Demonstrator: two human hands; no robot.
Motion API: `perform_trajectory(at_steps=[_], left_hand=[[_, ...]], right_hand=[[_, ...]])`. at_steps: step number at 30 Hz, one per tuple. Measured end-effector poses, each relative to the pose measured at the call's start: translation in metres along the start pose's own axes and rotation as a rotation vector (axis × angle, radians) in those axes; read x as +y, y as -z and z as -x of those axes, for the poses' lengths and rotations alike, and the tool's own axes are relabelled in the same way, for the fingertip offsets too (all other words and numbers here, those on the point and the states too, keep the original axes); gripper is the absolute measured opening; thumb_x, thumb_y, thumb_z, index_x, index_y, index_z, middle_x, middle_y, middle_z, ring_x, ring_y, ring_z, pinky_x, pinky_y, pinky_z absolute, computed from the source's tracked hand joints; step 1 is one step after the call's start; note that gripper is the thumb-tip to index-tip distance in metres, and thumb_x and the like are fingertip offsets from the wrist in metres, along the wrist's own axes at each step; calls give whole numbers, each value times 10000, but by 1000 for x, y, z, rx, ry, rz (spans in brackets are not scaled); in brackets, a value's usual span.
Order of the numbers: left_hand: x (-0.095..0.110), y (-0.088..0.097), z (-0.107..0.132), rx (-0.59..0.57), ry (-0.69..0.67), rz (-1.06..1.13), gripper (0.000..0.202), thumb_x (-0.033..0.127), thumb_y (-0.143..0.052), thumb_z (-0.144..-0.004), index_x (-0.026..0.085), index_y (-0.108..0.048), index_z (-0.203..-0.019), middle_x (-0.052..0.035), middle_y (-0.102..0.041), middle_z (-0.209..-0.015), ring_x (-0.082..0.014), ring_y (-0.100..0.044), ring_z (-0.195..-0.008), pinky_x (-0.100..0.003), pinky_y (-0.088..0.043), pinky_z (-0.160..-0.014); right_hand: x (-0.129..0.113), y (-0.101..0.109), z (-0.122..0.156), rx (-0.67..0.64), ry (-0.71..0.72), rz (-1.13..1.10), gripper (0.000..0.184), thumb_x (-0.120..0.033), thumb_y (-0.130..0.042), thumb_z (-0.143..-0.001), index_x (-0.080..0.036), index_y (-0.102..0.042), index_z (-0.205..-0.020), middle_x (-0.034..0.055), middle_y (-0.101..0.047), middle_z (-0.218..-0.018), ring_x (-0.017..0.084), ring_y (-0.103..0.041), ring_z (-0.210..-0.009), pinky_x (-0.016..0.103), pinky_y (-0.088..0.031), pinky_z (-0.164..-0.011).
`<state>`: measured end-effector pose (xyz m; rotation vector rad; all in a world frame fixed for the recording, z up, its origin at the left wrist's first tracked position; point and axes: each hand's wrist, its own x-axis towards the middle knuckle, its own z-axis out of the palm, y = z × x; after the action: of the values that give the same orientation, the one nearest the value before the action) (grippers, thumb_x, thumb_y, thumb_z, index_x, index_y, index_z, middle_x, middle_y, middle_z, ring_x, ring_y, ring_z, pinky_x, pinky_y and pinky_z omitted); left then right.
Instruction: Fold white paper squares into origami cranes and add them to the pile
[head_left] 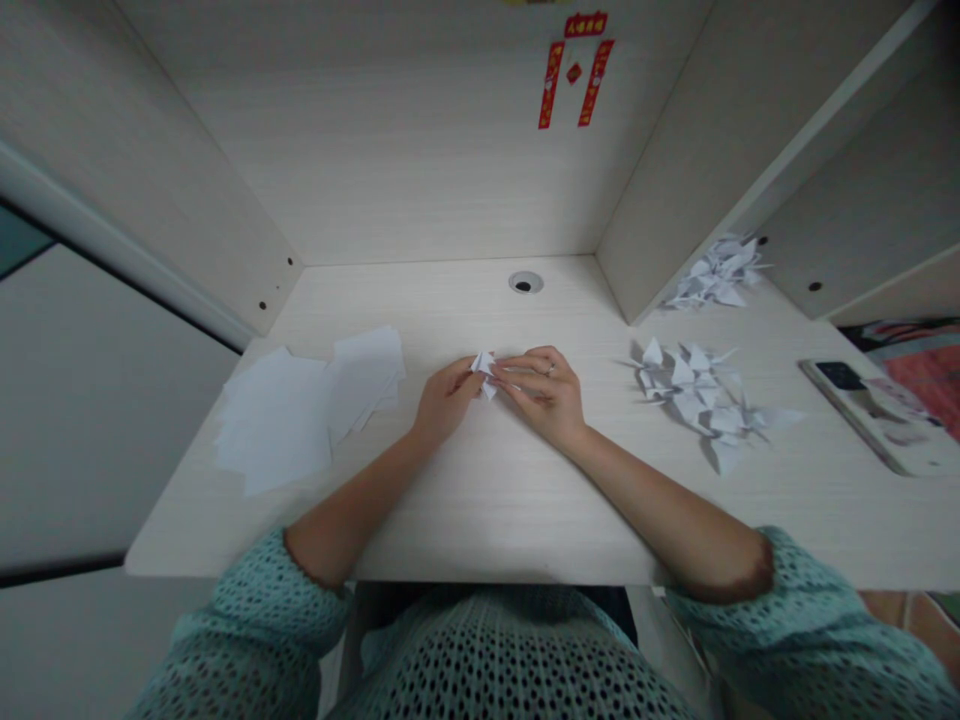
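Observation:
A small piece of folded white paper (484, 364) is pinched between both hands, just above the middle of the desk. My left hand (445, 397) grips its left side, thumb in front. From the right, the fingertips of my right hand (547, 393) press on the paper; a ring is on one finger. Parts of the paper are hidden behind the fingers. Left of my hands lie loose white paper sheets (274, 420), with a second stack of sheets (367, 375) overlapping them. To the right sits a cluster of folded paper cranes (690, 385).
Another heap of paper cranes (720, 272) lies beyond the upright divider (675, 160). A phone (885, 415) rests at the far right of the desk. There is a round cable hole (526, 283) near the back panel, which bears red paper decorations (574, 73).

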<state>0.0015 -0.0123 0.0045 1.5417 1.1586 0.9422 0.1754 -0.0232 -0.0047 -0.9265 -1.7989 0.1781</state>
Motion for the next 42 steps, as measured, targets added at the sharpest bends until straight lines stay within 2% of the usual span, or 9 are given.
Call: perform_trajectory(at_steps=[6,10,14,17,19,22,28,34,42], left_hand=[[3,-1,-2,-22,71,119,367,368,-532,-810,200,-681,-1099,-1,-692,-839,-153,-630,-824,-255,-503,-759],[2,-1,-3,-5,110,203,371,372,-570,-783,222,-684,-1102,-15,-706,-938,-164,-638,-861,-257,-508,-753],[0,2,-5,25,102,324,435,367,-606,-765,219,-643,-1172,-41,-691,-1053,-177,-640,-897,-290,-521,-776],[0,4,-7,41,81,374,469,379,-636,-750,191,-636,-1180,-70,-673,-1114,-194,-632,-952,-308,-519,-813],[-1,5,-8,34,53,372,493,356,-676,-720,182,-634,-1179,-76,-679,-1103,-195,-631,-954,-312,-512,-833],[-4,5,-9,11,24,357,556,300,-715,-682,185,-605,-1215,-68,-698,-1045,-182,-641,-913,-321,-511,-843],[-9,4,-9,-3,-54,213,500,339,-680,-730,185,-617,-1202,-78,-697,-1101,-209,-643,-994,-346,-494,-891],[-4,6,-4,65,-175,-161,416,255,-606,-808,263,-603,-1223,-27,-666,-1178,-198,-604,-1080,-339,-477,-929],[-3,7,-1,-1,-294,-333,448,156,-474,-856,266,-551,-1283,-51,-634,-1196,-186,-596,-1063,-325,-490,-904]], right_hand=[[0,1,1,-52,34,46,272,-234,-655,-820,-342,-694,-1066,-1,-721,-1057,190,-606,-864,398,-494,-809],[-1,3,0,-100,53,63,299,-246,-632,-836,-341,-669,-1117,11,-703,-1105,207,-595,-916,426,-477,-861],[-6,5,-3,-109,52,43,469,-310,-652,-817,-301,-559,-1277,60,-648,-1202,246,-556,-1037,461,-444,-924],[-7,5,-4,-37,-70,-15,459,-295,-552,-883,-275,-493,-1338,89,-625,-1209,241,-543,-1087,458,-432,-944],[-5,3,-4,13,-182,-87,387,-276,-489,-916,-277,-532,-1300,83,-653,-1137,219,-571,-1042,434,-450,-919],[-2,-1,-5,38,-291,-208,284,-291,-543,-889,-277,-653,-1151,60,-697,-991,194,-613,-924,389,-476,-862],[-2,-4,-4,10,-382,-335,260,-316,-703,-765,-258,-718,-1018,46,-696,-885,168,-611,-794,333,-491,-762],[-1,-7,0,0,-440,-352,405,-349,-767,-684,-233,-693,-1065,33,-710,-854,162,-627,-739,327,-510,-760],[-2,-6,2,-42,-481,-341,384,-314,-721,-724,-210,-671,-1091,54,-726,-976,176,-678,-792,318,-538,-795]])
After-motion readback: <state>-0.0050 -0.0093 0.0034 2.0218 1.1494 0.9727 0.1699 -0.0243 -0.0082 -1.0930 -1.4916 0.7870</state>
